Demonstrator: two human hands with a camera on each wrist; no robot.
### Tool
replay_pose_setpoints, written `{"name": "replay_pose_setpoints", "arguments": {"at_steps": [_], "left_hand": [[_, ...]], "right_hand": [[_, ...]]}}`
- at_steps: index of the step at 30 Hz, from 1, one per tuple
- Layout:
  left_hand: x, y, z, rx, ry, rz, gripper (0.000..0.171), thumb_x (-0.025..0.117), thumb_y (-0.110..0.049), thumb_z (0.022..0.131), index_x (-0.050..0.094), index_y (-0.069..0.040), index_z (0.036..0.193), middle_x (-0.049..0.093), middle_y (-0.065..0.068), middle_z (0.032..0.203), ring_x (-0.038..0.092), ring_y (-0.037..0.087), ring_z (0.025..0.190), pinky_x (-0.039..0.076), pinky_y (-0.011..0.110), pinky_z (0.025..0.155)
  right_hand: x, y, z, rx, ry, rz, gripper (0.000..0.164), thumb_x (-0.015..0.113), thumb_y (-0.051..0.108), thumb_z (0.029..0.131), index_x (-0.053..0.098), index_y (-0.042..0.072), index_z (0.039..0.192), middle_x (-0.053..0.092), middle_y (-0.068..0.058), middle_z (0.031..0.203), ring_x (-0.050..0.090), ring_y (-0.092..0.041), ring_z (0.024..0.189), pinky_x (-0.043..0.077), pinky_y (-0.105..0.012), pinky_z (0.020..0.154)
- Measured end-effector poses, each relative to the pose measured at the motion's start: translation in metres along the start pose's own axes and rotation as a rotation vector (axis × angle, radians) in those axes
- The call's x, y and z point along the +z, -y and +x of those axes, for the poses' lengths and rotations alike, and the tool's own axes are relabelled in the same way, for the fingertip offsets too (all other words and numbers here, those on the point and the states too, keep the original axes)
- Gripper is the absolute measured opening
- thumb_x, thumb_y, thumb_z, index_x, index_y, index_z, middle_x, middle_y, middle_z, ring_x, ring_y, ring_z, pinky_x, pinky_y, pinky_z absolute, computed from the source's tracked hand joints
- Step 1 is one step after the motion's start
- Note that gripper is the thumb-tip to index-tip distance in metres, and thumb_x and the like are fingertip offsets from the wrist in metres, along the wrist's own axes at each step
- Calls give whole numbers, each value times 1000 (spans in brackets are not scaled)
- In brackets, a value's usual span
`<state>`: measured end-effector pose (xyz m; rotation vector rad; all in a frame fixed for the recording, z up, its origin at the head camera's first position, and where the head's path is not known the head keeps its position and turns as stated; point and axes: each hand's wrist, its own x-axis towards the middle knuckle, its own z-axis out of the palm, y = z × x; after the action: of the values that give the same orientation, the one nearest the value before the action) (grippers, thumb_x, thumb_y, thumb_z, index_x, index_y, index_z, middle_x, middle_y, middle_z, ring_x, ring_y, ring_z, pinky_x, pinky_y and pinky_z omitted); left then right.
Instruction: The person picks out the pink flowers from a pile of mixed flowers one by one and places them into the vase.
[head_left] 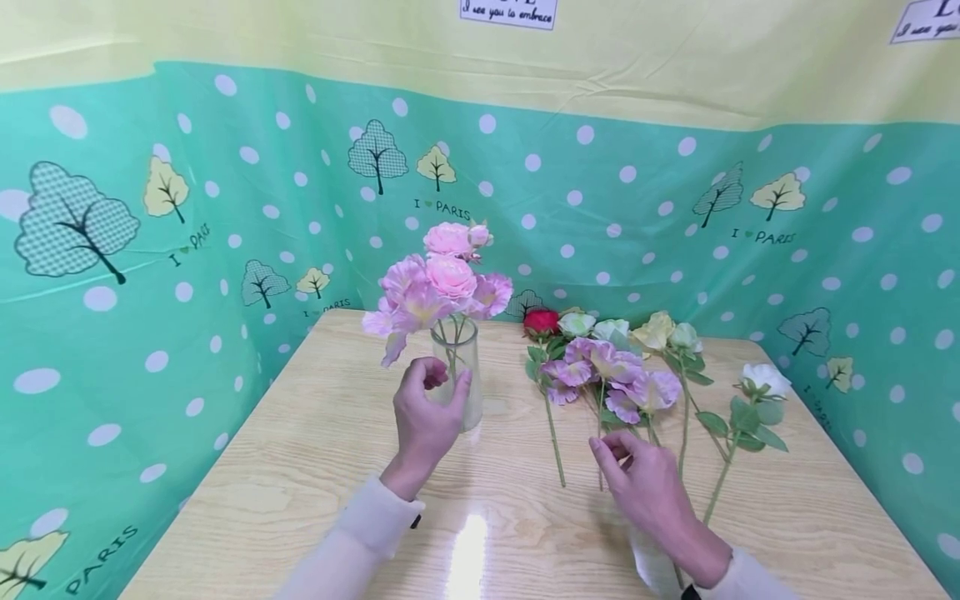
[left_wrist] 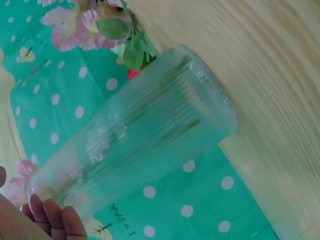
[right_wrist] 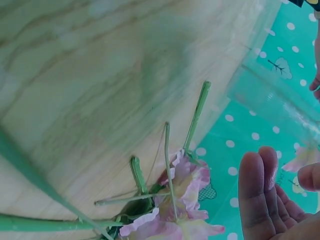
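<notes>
A clear ribbed glass vase [head_left: 471,398] stands on the table holding pink and lilac artificial flowers [head_left: 450,279]. My left hand [head_left: 431,417] is in front of the vase, thumb and fingers apart with nothing between them; the left wrist view has its fingertips beside the upper end of the vase [left_wrist: 135,130]. Over the loose stems to the right hovers my right hand [head_left: 648,483], its fingertips near the thin stem of a lilac flower [head_left: 600,358]. In the right wrist view its fingers [right_wrist: 252,195] are nearly straight, the thumb apart from them, and several stem ends lie close by.
Behind and right of my right hand lie a red rose [head_left: 542,321], pale green and cream roses [head_left: 654,331], and a white rose [head_left: 765,380] on a leafy stem. A green dotted cloth [head_left: 592,225] encloses the wooden table [head_left: 330,467] at the back and sides.
</notes>
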<state>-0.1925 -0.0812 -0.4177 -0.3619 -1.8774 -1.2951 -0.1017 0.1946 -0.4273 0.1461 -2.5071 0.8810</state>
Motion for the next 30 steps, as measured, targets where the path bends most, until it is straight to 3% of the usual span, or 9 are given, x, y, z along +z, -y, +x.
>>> {"name": "replay_pose_setpoints", "arguments": {"at_steps": [10,19,24,30], "left_hand": [[7,-3,-13,-4,105,21,31,73,-29,83,60,-3,91,62,7,83,57,16,75,50,33,67],[13,-7,-29,11,306,144,30,73,-37,82,60,-14,96,58,-6,85,56,12,79,51,33,70],[16,-9,-35,30,408,234,36,73,-44,81,61,-15,98,59,-7,89,55,9,82,48,27,71],[18,-10,-41,44,494,284,44,73,-48,79,63,-13,103,63,-3,95,57,12,90,48,31,79]], "right_hand": [[-10,-7,7,8,-1,-81,17,66,30,90,69,15,83,62,9,67,52,-2,50,45,-21,49],[-16,-19,8,41,4,-142,20,66,32,90,69,14,82,63,6,66,47,-2,45,39,-21,43],[-20,-25,8,66,31,-168,20,67,31,89,70,12,87,65,3,69,51,-4,51,41,-22,46],[-24,-32,8,99,76,-180,26,64,36,91,70,11,92,66,2,72,50,-5,48,41,-23,46]]}}
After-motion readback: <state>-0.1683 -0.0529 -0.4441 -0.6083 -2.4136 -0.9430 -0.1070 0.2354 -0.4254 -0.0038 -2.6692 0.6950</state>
